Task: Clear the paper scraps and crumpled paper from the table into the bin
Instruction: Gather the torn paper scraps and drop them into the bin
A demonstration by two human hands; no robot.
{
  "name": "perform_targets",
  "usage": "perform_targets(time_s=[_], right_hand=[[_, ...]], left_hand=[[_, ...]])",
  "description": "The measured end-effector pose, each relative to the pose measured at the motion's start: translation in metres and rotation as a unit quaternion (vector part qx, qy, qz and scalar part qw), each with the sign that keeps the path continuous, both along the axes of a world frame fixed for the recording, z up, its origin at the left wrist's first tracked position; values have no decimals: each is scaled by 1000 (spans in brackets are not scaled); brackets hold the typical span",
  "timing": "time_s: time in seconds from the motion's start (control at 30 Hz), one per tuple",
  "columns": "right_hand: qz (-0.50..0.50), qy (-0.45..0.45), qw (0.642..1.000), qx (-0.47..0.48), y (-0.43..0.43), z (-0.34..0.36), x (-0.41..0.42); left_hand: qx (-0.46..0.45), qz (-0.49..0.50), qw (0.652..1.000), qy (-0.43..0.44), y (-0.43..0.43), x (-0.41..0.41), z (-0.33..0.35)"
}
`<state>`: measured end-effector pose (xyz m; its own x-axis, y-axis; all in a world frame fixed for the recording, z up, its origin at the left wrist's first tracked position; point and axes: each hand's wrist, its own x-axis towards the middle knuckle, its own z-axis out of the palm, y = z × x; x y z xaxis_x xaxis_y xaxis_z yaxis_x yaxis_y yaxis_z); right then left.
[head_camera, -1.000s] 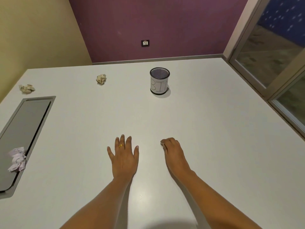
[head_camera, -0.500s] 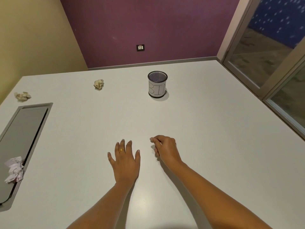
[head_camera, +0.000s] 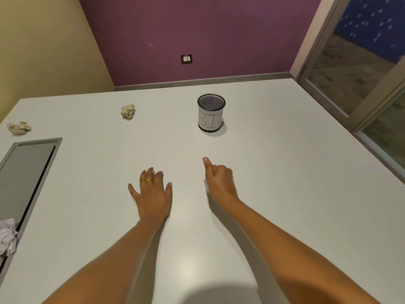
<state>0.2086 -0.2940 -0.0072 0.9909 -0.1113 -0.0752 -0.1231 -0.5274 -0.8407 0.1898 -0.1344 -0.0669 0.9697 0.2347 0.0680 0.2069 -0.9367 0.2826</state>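
The bin (head_camera: 211, 113) is a small black mesh cup with a white "BIN" label, standing upright at the table's far middle. My right hand (head_camera: 220, 181) hovers a little in front of it, fingers curled in and pinched with one digit pointing at the bin. What it pinches is hidden. My left hand (head_camera: 152, 194) rests flat on the white table (head_camera: 285, 172), fingers spread, holding nothing. A beige crumpled paper (head_camera: 128, 111) lies far left of the bin. A second beige ball (head_camera: 19, 128) sits near the left edge. A white crumpled paper (head_camera: 7, 236) lies at the near left.
A grey recessed panel (head_camera: 24, 172) is set into the table's left side, with the white crumpled paper on its near rim. Glass doors (head_camera: 361, 62) run along the right. Purple and yellow walls stand behind the table.
My right hand closed over a small white speck on the table, then lifted and moved forward towards the bin. My left hand stayed flat in place.
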Motion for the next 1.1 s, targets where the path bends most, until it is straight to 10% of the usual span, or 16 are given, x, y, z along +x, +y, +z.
perform_targets(time_s=[1.1], right_hand=[[-36, -149, 984, -89, -5, 41, 174]], left_hand=[[21, 64, 997, 25, 28, 28, -14]])
